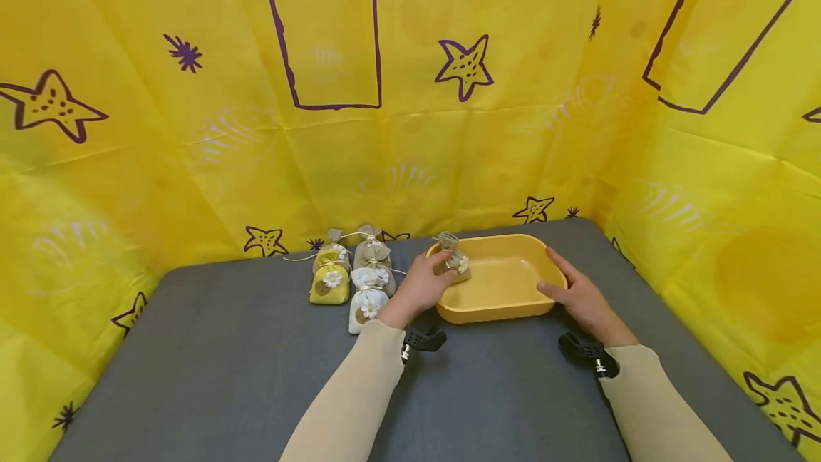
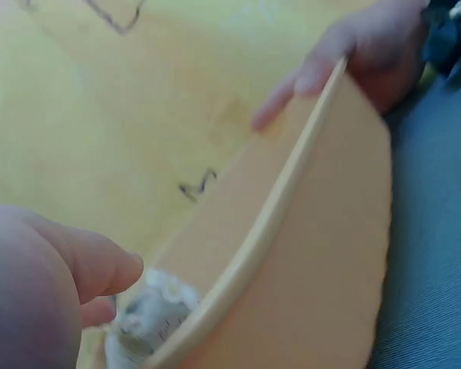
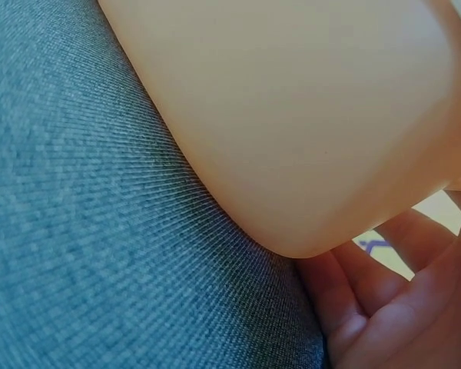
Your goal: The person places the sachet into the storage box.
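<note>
A yellow-orange tray [image 1: 500, 311] with raised walls rests on the grey table. My right hand [image 1: 585, 305] grips its right end, thumb over the rim and fingers along the outer wall; the right wrist view shows those fingers [image 3: 353, 284] against the tray's outside. At the tray's left end is a small brown cloth sachet [image 1: 459, 267] with a tied neck and a white flower. My left hand [image 1: 420, 287] reaches over the rim and pinches this sachet between thumb and fingers. In the left wrist view the sachet [image 2: 150, 319] shows low inside the wall, partly hidden by it.
Left of the tray several similar sachets stand in two rows, among them a yellow sachet [image 1: 330, 285] and a white sachet [image 1: 367, 305] near my left wrist. Loose strings stick out from some. A yellow curtain [image 1: 410, 148] with drawn stars closes the table's back and sides.
</note>
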A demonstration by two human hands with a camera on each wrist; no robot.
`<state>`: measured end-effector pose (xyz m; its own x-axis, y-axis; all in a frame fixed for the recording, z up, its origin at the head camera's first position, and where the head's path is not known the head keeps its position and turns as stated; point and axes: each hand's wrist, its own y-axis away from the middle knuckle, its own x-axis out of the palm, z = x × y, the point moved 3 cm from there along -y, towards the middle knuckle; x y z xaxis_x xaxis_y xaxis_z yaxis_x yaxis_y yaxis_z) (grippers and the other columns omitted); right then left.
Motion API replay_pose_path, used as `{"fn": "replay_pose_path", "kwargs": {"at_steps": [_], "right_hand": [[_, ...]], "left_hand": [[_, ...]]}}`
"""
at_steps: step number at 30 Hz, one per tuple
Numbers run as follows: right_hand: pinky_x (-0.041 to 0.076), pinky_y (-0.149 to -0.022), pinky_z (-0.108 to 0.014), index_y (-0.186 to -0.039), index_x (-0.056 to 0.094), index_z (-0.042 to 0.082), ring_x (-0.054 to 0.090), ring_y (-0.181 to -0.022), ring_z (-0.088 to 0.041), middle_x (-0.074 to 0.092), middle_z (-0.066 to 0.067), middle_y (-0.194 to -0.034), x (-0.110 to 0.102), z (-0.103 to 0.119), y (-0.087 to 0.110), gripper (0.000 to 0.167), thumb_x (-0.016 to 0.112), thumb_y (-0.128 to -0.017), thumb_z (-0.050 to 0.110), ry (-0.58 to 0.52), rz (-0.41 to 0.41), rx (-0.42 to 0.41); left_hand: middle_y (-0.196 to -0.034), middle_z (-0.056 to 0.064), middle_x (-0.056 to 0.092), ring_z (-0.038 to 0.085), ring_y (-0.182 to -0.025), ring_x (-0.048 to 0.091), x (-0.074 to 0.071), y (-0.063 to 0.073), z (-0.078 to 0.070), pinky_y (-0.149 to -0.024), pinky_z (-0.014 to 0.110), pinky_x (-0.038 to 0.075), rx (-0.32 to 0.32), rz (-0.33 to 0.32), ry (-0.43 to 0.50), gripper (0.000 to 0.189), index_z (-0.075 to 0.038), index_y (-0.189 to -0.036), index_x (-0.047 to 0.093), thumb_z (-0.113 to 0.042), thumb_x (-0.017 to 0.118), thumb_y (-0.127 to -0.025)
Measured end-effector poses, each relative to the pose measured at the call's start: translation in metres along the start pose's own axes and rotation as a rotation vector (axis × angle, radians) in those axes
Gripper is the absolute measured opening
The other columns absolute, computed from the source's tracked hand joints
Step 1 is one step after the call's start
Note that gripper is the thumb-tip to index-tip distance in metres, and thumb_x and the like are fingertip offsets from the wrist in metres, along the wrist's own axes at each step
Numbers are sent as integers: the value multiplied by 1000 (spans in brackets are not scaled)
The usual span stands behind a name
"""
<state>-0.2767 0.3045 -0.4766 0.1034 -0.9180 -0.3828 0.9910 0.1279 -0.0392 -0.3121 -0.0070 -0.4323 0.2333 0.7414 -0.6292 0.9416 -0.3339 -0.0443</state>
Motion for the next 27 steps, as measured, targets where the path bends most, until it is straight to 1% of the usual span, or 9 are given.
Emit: {"fn": "replay_pose_path", "kwargs": {"at_steps": [2, 4, 10, 16, 19, 22, 24, 26, 27], "right_hand": [[27, -110, -25, -161, 14, 21, 18, -147, -33, 13, -12, -164, 0, 0, 0, 84, 68, -97, 25, 4, 3, 4], [27, -110, -26, -161, 13, 21, 18, -146, -35, 12, -13, -164, 0, -1, 0, 84, 68, -97, 25, 3, 6, 4], [21, -112, -50, -161, 11, 19, 16, -147, -36, 10, -13, -164, 1, 0, -1, 85, 68, -97, 25, -11, 6, 5], [19, -112, -56, -161, 10, 18, 15, -147, -36, 9, -14, -164, 0, -1, -1, 86, 68, -97, 24, -8, -1, 8], [20, -113, -53, -161, 10, 18, 15, -147, -37, 9, -14, -164, 0, -2, -1, 86, 67, -98, 24, -6, -1, 10], [25, -113, -34, -161, 10, 19, 17, -146, -36, 9, -14, -164, -1, -2, -1, 85, 67, -98, 25, -5, 3, 13], [27, -110, -25, -161, 10, 20, 18, -146, -35, 10, -13, -164, -1, -1, -1, 85, 66, -98, 25, -2, 4, 15], [27, -110, -26, -161, 9, 20, 18, -146, -36, 10, -14, -164, 0, -1, -1, 85, 66, -98, 26, 5, 6, 17], [25, -112, -31, -161, 9, 20, 17, -146, -36, 10, -14, -164, 1, -1, -1, 86, 67, -98, 26, 6, 6, 16]], "left_hand": [[-152, 26, 31, 42, -138, 32, -3, 13, -3, -109, 56, 29, -24, -7, 5, 52, -12, -148, 50, -30, 60, -100], [-155, 26, 28, 44, -140, 29, -9, 24, -5, -109, 59, 27, -35, -22, -5, 56, -14, -150, 48, -33, 60, -99], [-160, 20, 22, 43, -144, 19, -29, 58, -6, -108, 64, 26, 3, -19, -85, 65, -19, -153, 43, -37, 67, -95], [-162, 16, 18, 42, -145, 16, -49, 87, 0, -106, 65, 28, 21, -50, -119, 71, -23, -154, 42, -36, 74, -91], [-163, 15, 15, 41, -146, 16, -57, 99, 6, -104, 66, 29, 4, -78, -108, 73, -24, -153, 43, -34, 77, -89], [-164, 13, 12, 40, -147, 14, -64, 107, 14, -103, 65, 31, -13, -100, -90, 76, -26, -153, 43, -33, 79, -87], [-164, 12, 10, 40, -145, 19, -70, 112, 20, -101, 64, 34, -15, -110, -76, 78, -27, -154, 42, -32, 80, -86], [-165, 10, 6, 39, -144, 22, -78, 116, 26, -100, 62, 37, -24, -107, -53, 82, -31, -154, 39, -32, 82, -84], [-165, 9, 5, 40, -144, 22, -82, 118, 29, -100, 61, 38, -28, -101, -42, 84, -33, -155, 38, -31, 82, -84]]}}
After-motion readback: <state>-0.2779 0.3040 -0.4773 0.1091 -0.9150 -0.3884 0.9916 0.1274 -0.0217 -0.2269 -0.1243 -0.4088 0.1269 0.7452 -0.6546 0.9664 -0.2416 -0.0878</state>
